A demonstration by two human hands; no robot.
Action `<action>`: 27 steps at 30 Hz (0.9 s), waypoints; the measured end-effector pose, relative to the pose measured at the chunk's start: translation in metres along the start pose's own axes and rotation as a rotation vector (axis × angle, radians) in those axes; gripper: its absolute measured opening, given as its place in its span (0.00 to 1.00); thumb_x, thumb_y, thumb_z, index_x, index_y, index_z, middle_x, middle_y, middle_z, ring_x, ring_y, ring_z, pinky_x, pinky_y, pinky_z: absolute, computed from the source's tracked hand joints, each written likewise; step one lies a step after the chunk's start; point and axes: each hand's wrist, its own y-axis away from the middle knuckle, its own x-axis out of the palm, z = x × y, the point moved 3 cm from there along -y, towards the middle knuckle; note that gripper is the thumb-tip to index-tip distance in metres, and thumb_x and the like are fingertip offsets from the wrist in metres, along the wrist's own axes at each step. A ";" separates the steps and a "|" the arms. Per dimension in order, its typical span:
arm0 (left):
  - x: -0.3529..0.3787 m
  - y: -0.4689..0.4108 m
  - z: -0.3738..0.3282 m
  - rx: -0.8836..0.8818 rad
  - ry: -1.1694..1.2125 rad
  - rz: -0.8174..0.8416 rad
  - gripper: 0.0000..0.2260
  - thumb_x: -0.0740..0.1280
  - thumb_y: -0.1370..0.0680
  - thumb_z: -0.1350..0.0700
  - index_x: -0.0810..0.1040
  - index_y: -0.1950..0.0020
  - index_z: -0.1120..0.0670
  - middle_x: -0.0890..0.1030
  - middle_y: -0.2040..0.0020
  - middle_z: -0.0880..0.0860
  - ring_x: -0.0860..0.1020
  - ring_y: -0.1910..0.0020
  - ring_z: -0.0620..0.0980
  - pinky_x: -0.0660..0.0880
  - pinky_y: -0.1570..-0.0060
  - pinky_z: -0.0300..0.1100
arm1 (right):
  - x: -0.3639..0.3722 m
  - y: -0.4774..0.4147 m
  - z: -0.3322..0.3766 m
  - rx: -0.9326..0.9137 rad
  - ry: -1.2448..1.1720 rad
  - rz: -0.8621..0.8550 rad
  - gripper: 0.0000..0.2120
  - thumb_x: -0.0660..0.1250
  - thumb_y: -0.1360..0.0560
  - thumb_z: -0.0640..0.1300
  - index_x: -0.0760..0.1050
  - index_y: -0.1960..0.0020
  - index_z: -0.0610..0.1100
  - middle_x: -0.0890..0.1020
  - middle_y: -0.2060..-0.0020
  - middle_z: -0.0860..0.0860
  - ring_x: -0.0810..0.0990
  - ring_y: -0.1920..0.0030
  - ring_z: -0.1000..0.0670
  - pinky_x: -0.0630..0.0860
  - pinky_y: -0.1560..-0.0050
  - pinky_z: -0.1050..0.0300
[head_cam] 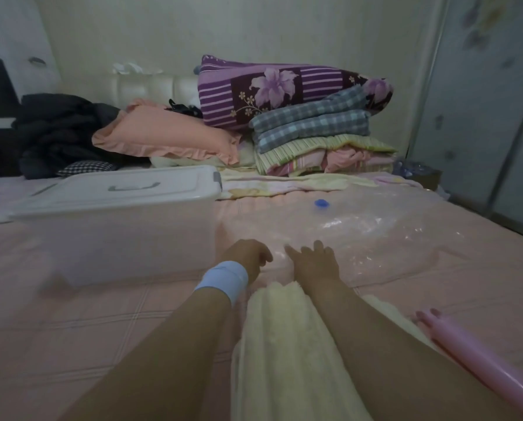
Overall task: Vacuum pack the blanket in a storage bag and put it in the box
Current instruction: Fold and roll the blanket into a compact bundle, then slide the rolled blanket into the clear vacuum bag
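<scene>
cream blanket (278,344), left hand (248,256), right hand (313,264) on storage bag (360,226)

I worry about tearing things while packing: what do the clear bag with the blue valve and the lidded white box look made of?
Clear bag with the blue valve: thin glossy plastic film, crinkled and glinting. Lidded white box: probably rigid frosted plastic; pink sheet shows through its wall.

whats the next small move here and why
Probably part the bag's near edge to open it. The blanket lies outside it, its end at that edge, and the left hand and right hand are both there. The valve sits at the far side, so the mouth is likely near. The box is lidded and can wait.
</scene>
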 end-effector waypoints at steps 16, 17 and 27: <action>-0.149 0.127 -0.036 0.061 -0.161 -0.527 0.23 0.64 0.23 0.42 0.65 0.30 0.43 0.71 0.33 0.48 0.70 0.36 0.53 0.71 0.40 0.50 | -0.189 0.107 0.027 -0.231 -0.467 -0.994 0.14 0.68 0.27 0.32 0.84 0.45 0.43 0.84 0.56 0.47 0.76 0.52 0.41 0.76 0.67 0.52; -0.159 0.140 -0.036 0.053 -0.182 -0.537 0.22 0.64 0.23 0.41 0.65 0.30 0.42 0.73 0.34 0.48 0.71 0.37 0.53 0.70 0.40 0.50 | -0.198 0.118 0.032 -0.269 -0.463 -1.002 0.14 0.68 0.27 0.32 0.84 0.45 0.43 0.84 0.57 0.48 0.76 0.52 0.41 0.76 0.67 0.52; -0.170 0.291 -0.033 -0.126 -0.377 -0.101 0.18 0.68 0.23 0.45 0.75 0.33 0.43 0.79 0.37 0.50 0.77 0.38 0.54 0.70 0.39 0.48 | -0.193 0.265 0.098 -0.372 -0.416 -0.667 0.20 0.65 0.25 0.37 0.79 0.34 0.46 0.84 0.47 0.46 0.75 0.45 0.42 0.77 0.47 0.50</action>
